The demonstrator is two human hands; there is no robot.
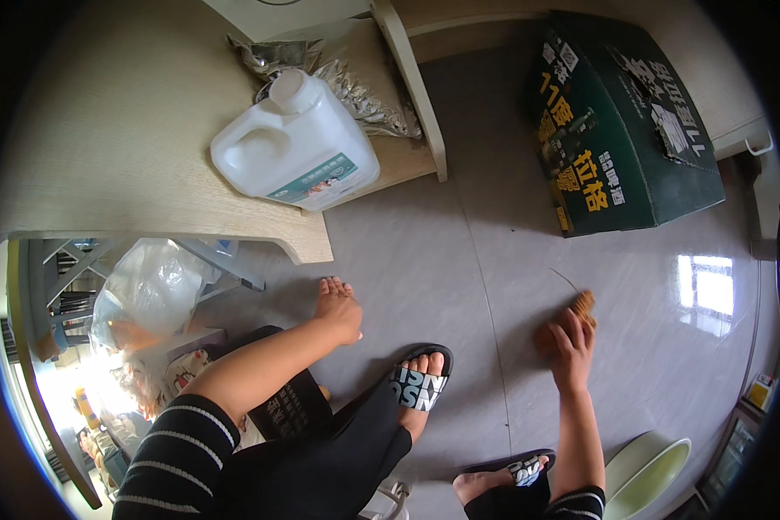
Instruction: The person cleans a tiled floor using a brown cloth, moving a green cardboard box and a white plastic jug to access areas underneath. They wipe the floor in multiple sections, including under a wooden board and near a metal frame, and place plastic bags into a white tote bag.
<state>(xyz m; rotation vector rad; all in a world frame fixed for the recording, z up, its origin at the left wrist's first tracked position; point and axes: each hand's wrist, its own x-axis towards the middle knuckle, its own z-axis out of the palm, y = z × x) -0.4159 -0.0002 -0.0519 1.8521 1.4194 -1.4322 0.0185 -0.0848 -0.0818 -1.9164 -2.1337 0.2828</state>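
Low over the grey floor on the right, my right hand (572,340) has its fingers closed on a small orange-brown ribbed thing (584,305). One thin dark strand sticks out from its far end, and part of it is hidden under the fingers. I cannot make out its kind. My left hand (338,312) hangs above the floor near the corner of the wooden furniture. Its fingers are loosely bent with the thumb apart, and I see nothing in it.
A white plastic jug (325,130) stands on the wooden surface (147,130), beside clear bags (355,65). A dark green carton (624,130) sits at the far right. Near my right arm is a pale green basin (646,477). Plastic bags (152,286) lie at left; sandals (425,381) are below.
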